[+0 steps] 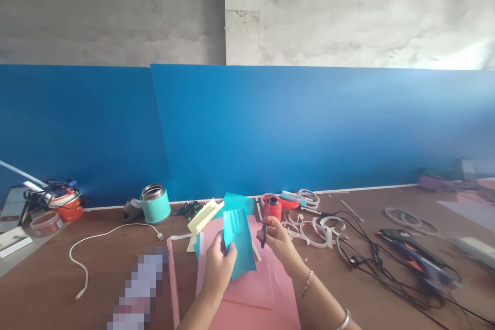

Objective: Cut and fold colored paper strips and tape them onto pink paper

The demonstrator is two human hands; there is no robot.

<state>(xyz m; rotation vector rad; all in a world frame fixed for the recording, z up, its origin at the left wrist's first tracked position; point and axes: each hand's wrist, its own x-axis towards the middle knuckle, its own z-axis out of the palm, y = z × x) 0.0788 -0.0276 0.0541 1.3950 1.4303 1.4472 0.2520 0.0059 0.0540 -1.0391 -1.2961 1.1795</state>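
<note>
Blue paper (238, 255), creased, above pink sheets (247, 296) on the bench (116, 268); left hand's (220, 263) fingers pinching it. Scissors (265, 232), gripped in right hand's (275, 237) fingers. Lettering: none legible.

Creased matt blue paper (238, 247), smooth pink sheets (270, 309), seemingly glossy blue partition (301, 129)

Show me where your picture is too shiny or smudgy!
In the head view, glare washes out the wall at upper right, and a pale sheen brightens the blue panel; the purple thing at far right is smeary, the white cable crisper; blocky squares hide part of the table.
</note>
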